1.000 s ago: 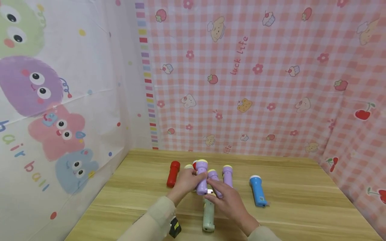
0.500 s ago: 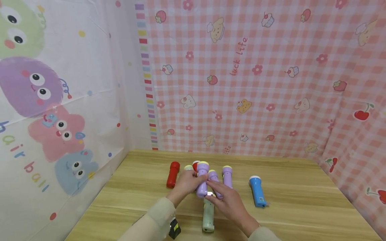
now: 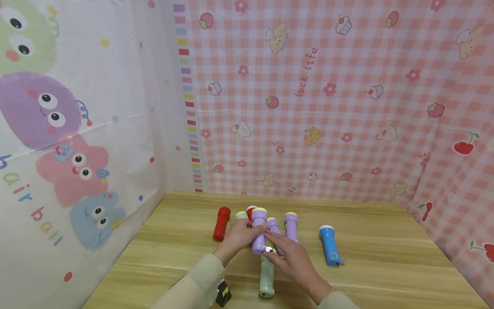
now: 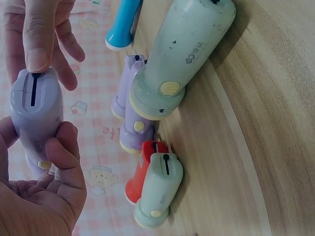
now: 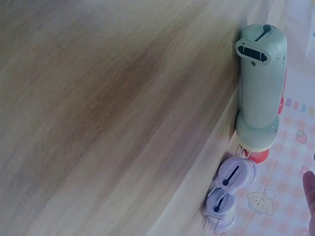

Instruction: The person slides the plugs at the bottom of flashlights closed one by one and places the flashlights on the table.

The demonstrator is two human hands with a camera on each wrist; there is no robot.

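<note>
My left hand (image 3: 239, 234) grips a purple flashlight (image 3: 259, 223) with a yellow rim, its lens end tipped away from me. In the left wrist view its butt end faces the camera, showing a black slider in a slot. The thumb of my right hand (image 3: 295, 259) presses at that slider, while its other fingers reach out straight alongside. A small shiny piece sticks out at the butt, by the thumb. Below the hands lies a pale green flashlight (image 3: 266, 279). Just behind the right fingers is another purple flashlight (image 3: 272, 224), partly covered.
Farther back on the wooden table (image 3: 378, 240) lie a red flashlight (image 3: 221, 224), a second red one (image 3: 250, 210) and a smaller green one (image 4: 162, 187). A third purple flashlight (image 3: 291, 227) is to the right, then a blue one (image 3: 329, 245). Patterned cloth (image 3: 308, 107) hangs behind.
The purple flashlight in my left hand has dropped very slightly. My right hand keeps its place at the butt end, and the other flashlights lie unmoved.
</note>
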